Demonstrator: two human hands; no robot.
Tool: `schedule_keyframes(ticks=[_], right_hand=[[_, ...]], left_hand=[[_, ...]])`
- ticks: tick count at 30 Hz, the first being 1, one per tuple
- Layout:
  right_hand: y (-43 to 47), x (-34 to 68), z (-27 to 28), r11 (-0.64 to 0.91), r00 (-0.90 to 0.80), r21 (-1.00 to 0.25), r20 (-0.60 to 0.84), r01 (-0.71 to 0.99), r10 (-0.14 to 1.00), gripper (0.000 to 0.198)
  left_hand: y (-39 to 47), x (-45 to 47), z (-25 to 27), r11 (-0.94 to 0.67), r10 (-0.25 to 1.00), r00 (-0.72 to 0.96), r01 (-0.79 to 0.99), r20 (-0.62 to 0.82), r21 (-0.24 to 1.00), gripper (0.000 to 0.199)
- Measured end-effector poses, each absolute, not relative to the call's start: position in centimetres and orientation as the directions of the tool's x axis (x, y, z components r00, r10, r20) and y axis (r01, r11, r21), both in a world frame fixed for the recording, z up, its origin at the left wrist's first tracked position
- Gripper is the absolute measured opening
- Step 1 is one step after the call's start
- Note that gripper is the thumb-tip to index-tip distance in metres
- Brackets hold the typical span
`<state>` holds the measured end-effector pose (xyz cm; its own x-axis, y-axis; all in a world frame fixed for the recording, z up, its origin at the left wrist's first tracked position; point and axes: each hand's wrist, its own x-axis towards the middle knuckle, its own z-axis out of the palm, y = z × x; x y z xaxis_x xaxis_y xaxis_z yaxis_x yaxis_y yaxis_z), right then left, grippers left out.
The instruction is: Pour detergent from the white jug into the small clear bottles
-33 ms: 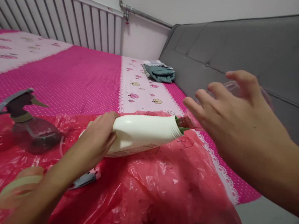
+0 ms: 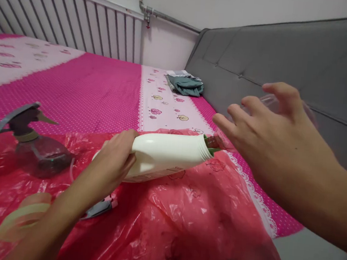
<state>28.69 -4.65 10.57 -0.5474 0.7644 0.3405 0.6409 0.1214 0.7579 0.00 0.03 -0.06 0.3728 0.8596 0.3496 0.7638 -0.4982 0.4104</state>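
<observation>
My left hand (image 2: 113, 161) grips the base end of a white plastic bottle (image 2: 165, 153) that lies almost level above a red plastic sheet (image 2: 184, 212), its ribbed open neck pointing right. My right hand (image 2: 268, 135) is wrapped around a clear plastic bottle (image 2: 270, 101), fingers spread over it. The clear bottle is tilted down to the left, and its mouth (image 2: 218, 141) meets the green-lined neck of the white bottle. Most of the clear bottle is hidden behind my hand.
A dark spray bottle (image 2: 36, 153) with a grey trigger stands on the sheet at left. A pale tape roll (image 2: 20, 217) and a small grey-blue tool (image 2: 100, 208) lie near my left forearm. Folded clothes (image 2: 185, 85) lie beside the grey headboard (image 2: 290, 63). The pink bedspread (image 2: 88, 89) stretches behind.
</observation>
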Motion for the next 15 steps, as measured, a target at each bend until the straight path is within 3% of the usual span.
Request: schedule_keyframes(ticks=[8, 15], right_hand=[[-5.5, 27.2, 11.8, 0.158, -0.506, 0.669, 0.364, 0.726, 0.782, 0.032], [-5.6, 26.4, 12.2, 0.111, -0.493, 0.697, 0.376, 0.709, 0.785, 0.041]], left_hand=[[0.1, -0.2, 0.0, -0.500, 0.860, 0.371, 0.750, 0.351, 0.433, 0.007], [0.3, -0.9, -0.4, -0.479, 0.874, 0.353, 0.742, 0.335, 0.468, 0.008]])
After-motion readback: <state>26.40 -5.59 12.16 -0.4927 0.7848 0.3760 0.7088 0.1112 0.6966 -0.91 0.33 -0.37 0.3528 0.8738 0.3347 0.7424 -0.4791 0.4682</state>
